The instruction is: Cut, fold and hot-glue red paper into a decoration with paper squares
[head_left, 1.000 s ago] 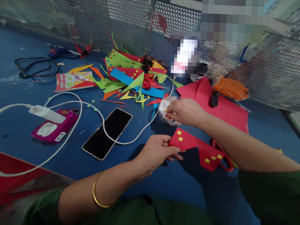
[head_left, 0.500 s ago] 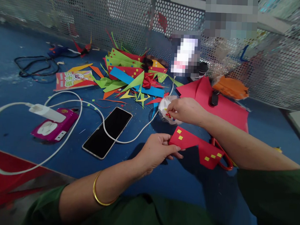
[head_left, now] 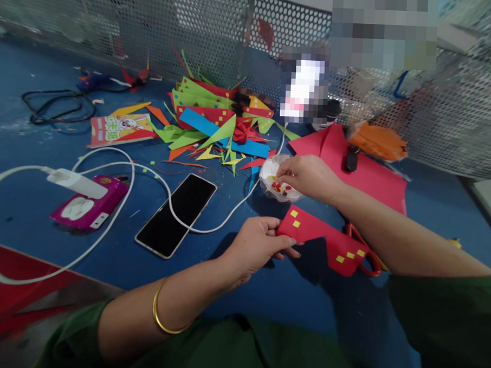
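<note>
My left hand pinches the left end of a folded red paper piece between thumb and fingers. Small yellow squares dot that paper at both ends. Over a small clear bowl, my right hand is closed, its thumb and fingertips pinched together at the rim. Inside the bowl lie tiny red, yellow and blue pieces. Whether a piece is between the right fingertips is too small to tell. Red-handled scissors lie partly hidden under the red paper and my right forearm.
A black phone lies left of my left hand, a white cable crossing it. Further left is a purple power socket. Cut coloured paper is heaped behind, with red sheets and an orange packet at right.
My right hand has risen slightly within the bowl's area, uncovering more of the coloured pieces. The left hand and red paper have barely moved.
</note>
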Demonstrator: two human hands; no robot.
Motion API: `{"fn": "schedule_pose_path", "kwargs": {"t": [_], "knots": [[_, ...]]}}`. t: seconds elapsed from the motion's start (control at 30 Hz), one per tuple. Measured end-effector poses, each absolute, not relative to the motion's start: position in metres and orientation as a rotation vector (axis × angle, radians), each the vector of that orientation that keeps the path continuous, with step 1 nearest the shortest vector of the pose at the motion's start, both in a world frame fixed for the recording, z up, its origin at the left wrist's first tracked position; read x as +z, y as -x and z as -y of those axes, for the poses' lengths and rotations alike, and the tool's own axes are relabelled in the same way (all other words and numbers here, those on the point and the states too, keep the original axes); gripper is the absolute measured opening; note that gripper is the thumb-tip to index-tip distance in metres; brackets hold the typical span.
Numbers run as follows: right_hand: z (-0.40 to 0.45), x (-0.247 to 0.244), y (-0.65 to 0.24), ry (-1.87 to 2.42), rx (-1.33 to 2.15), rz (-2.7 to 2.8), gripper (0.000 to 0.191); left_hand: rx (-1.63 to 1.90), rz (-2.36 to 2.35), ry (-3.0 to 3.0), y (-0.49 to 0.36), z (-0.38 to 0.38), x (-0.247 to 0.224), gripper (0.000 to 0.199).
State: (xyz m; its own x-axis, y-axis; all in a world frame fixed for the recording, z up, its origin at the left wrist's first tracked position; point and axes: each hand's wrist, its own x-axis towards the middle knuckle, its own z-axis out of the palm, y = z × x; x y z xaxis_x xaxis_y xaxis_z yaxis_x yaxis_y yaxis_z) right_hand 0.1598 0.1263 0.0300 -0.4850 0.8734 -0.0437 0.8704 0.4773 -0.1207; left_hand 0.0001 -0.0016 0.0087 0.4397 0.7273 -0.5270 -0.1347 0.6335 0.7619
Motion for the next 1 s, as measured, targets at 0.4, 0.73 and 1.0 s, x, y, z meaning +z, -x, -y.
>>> {"fn": "schedule_pose_path", "kwargs": {"t": [0.4,0.73,1.0], "knots": [[-0.121,0.044,-0.165,1.667,0.425,2.501,0.020,0.608,-0.977,-0.704,0.000,0.000,0.008,0.009],[-0.068,0.071,-0.178,1.517,0.717,2.118,0.014,0.641,-0.995,-0.747,0.002,-0.002,0.008,0.012],[0.007,0.064,-0.181,1.503,0.587,1.868,0.014,0.683,-1.007,-0.772,0.002,0.000,0.012,0.014]]}}
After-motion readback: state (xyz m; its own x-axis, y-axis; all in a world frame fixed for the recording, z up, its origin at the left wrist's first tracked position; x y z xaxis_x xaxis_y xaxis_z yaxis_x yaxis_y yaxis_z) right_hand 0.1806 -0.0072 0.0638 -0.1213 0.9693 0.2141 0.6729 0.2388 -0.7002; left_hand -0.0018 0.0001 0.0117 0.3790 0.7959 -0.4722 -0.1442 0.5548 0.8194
